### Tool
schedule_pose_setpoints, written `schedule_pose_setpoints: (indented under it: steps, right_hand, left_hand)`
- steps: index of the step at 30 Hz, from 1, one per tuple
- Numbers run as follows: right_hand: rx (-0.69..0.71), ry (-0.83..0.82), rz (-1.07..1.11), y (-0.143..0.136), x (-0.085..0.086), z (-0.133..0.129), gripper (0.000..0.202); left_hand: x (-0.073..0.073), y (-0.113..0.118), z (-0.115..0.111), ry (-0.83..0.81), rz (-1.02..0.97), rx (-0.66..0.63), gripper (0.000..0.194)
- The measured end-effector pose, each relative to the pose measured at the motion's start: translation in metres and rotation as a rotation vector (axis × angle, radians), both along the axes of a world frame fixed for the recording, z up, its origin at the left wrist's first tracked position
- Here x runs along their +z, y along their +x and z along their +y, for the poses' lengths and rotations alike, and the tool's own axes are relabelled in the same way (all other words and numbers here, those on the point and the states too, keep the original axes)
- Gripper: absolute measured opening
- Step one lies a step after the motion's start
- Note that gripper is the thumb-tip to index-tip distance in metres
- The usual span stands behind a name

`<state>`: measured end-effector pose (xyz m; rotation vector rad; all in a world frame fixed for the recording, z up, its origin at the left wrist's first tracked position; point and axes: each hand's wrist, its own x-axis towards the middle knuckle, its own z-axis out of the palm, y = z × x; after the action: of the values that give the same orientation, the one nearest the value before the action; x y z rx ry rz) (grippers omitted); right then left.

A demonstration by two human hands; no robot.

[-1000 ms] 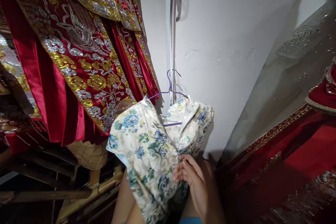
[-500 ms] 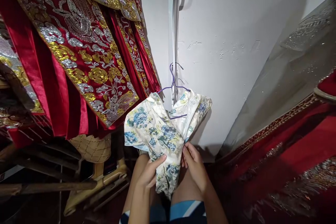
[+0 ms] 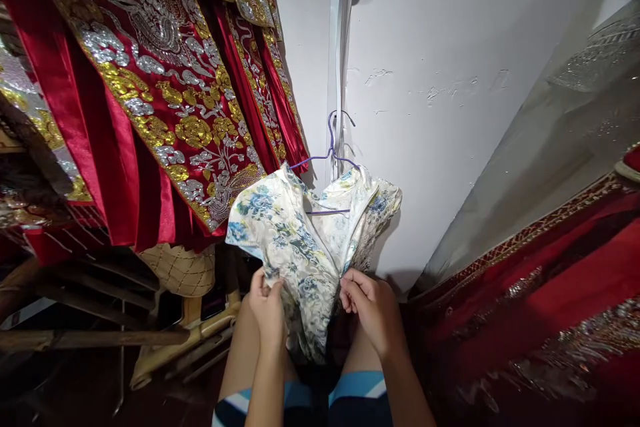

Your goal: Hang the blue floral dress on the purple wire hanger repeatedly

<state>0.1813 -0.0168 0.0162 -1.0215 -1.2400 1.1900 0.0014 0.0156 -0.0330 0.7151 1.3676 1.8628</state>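
A white garment with blue and yellow flowers (image 3: 295, 240) hangs on a purple hanger (image 3: 331, 147), its hook near a pale vertical strip on the wall. The garment's neck opening is V-shaped, and the hanger's lower bar shows inside it. My left hand (image 3: 267, 303) pinches the cloth at the garment's left side, below the sleeve. At the bottom of the V, my right hand (image 3: 365, 293) has its fingers closed on the garment's edge. The lower part of the garment hangs down between my knees.
Red costumes with gold and silver sequins (image 3: 195, 130) hang at the left. Bamboo furniture (image 3: 200, 333) and a woven item (image 3: 183, 267) stand below them. A white wall (image 3: 425, 47) rises ahead, and red beaded fabric (image 3: 575, 280) lies at the right under clear sheeting.
My left hand has moved left and up, from the front of the garment to its side. The garment is spread wider, and its neck opening is broader.
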Motion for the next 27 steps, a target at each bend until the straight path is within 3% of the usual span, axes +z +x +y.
schedule_pose_setpoints:
  steps: [2, 3, 4, 6, 8, 10, 13, 15, 19, 22, 24, 27]
  right_hand:
    - [0.015, -0.007, 0.007, -0.004, -0.004, -0.001, 0.034]
    - [0.029, -0.02, 0.027, -0.007, -0.007, -0.001, 0.033]
    - [0.047, -0.035, 0.044, -0.01, -0.011, 0.001, 0.032]
    - [0.087, -0.06, 0.051, -0.014, -0.015, 0.004, 0.03]
    - [0.109, -0.057, 0.035, -0.016, -0.016, 0.006, 0.03]
    - [0.111, -0.057, 0.006, -0.014, -0.013, 0.008, 0.03]
    - [0.092, -0.092, -0.037, -0.009, -0.003, 0.014, 0.03]
    - [0.044, -0.1, -0.04, -0.004, 0.008, 0.023, 0.031]
    - [-0.085, -0.058, 0.06, 0.01, 0.043, 0.052, 0.022]
    - [-0.072, -0.048, 0.012, 0.02, 0.064, 0.068, 0.024]
    - [-0.032, -0.053, -0.074, 0.023, 0.061, 0.067, 0.025]
    - [-0.025, 0.003, -0.145, 0.015, 0.029, 0.048, 0.02]
  left_hand:
    - [-0.013, 0.003, 0.003, 0.171, 0.209, 0.352, 0.037]
    - [-0.018, 0.006, 0.002, 0.258, 0.306, 0.408, 0.034]
    - [-0.022, 0.011, 0.0, 0.338, 0.396, 0.366, 0.032]
    - [-0.024, 0.026, -0.007, 0.421, 0.546, 0.091, 0.027]
    - [-0.023, 0.044, -0.013, 0.396, 0.622, -0.177, 0.025]
    - [-0.02, 0.059, -0.014, 0.327, 0.618, -0.3, 0.02]
    - [-0.016, 0.071, -0.009, 0.269, 0.573, -0.372, 0.009]
    - [-0.014, 0.074, -0.005, 0.264, 0.596, -0.421, 0.014]
    - [-0.017, 0.075, -0.002, 0.246, 0.704, -0.462, 0.022]
    - [-0.021, 0.075, -0.006, 0.203, 0.668, -0.43, 0.021]
    - [-0.021, 0.073, -0.011, 0.182, 0.628, -0.404, 0.021]
    - [-0.017, 0.069, -0.018, 0.176, 0.625, -0.417, 0.02]
